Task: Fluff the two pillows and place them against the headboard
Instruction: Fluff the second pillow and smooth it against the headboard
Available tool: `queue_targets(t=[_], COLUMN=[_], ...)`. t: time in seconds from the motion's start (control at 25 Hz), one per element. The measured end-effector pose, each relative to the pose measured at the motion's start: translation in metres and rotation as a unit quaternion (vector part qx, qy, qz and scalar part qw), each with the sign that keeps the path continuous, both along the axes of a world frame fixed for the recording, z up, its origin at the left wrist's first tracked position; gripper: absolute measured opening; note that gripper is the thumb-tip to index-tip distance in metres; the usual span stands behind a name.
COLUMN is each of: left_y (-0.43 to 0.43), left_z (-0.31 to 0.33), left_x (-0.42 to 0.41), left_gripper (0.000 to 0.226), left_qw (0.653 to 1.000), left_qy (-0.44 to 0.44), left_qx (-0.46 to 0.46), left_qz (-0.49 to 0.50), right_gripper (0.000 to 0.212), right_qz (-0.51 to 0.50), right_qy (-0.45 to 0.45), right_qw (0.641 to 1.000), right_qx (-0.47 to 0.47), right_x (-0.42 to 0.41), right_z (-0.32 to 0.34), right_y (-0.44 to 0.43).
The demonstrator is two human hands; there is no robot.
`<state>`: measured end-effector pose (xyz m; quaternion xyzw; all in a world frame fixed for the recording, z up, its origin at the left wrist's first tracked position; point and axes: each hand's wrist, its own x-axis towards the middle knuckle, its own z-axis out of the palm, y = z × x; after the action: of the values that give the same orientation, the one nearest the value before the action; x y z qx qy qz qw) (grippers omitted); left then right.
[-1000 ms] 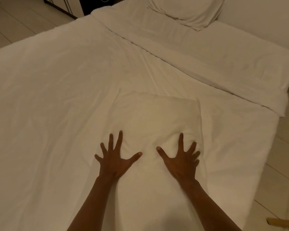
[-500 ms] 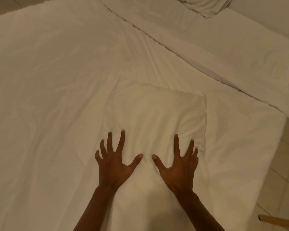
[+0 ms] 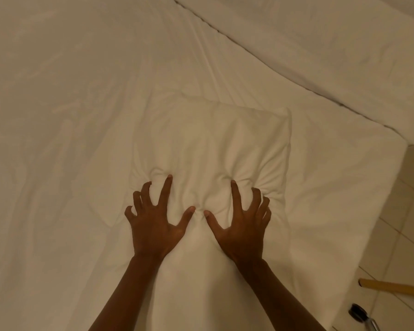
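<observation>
A white pillow (image 3: 210, 149) lies flat on the bed, near its right-hand edge, and both of the person's hands are planted on the half closest to them. The left hand (image 3: 153, 225) and the right hand (image 3: 242, 228) sit side by side with thumbs nearly meeting in the middle, fingers spread and curled like claws, tips dug into the cover so the cloth bunches into puckers around them; neither is closed round anything, they are just pressing and gripping at the fabric. Half a second ago the same hands lay flat with straight fingers on a smooth pillow, so the curling and the gathered creases are new, and the view has tipped further down, so the second pillow at the top of the bed has dropped out of sight. The pillow rests on a wrinkled white duvet (image 3: 58, 139) that covers most of the bed, and a folded-back band of bedding (image 3: 320, 51) runs diagonally across the upper right. Pale tiled floor (image 3: 397, 235) shows beside the bed on the right, where a wooden stick (image 3: 392, 286) lies near a small dark object (image 3: 357, 311) that I can't make out.
</observation>
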<state>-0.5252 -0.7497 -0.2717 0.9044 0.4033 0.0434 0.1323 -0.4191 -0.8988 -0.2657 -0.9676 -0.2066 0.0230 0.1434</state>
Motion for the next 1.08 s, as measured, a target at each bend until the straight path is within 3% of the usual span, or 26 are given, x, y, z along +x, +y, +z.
queue_targets(t=[0.32,0.48,0.64,0.84,1.08], left_y=[0.003,0.003,0.002,-0.004,0.001], left_z=[-0.003,-0.005,-0.004,0.004,0.010], left_x=[0.003,0.003,0.004,-0.009,-0.009], left_gripper=[0.080,0.073,0.070,0.063,0.096], left_qw=[1.000,1.000,1.000,0.997,0.984], left_qy=[0.004,-0.013,-0.002,-0.065,0.014], left_qx=[-0.009,0.011,0.024,-0.008,-0.108], left_qz=[-0.001,-0.008,-0.006,0.034,0.138], right_gripper=[0.069,0.055,0.052,0.065,0.105], right_qz=[-0.004,0.020,0.024,-0.049,-0.177], right_qy=[-0.045,-0.027,-0.027,-0.032,0.048], right_qw=[0.999,0.999,0.999,0.996,0.981], right_qx=[0.009,0.019,0.024,0.060,0.063], right_x=[0.004,0.011,0.014,0.008,0.003], right_z=[-0.013,-0.020,-0.019,-0.004,0.007], right_y=[0.000,0.000,-0.002,-0.006,-0.007])
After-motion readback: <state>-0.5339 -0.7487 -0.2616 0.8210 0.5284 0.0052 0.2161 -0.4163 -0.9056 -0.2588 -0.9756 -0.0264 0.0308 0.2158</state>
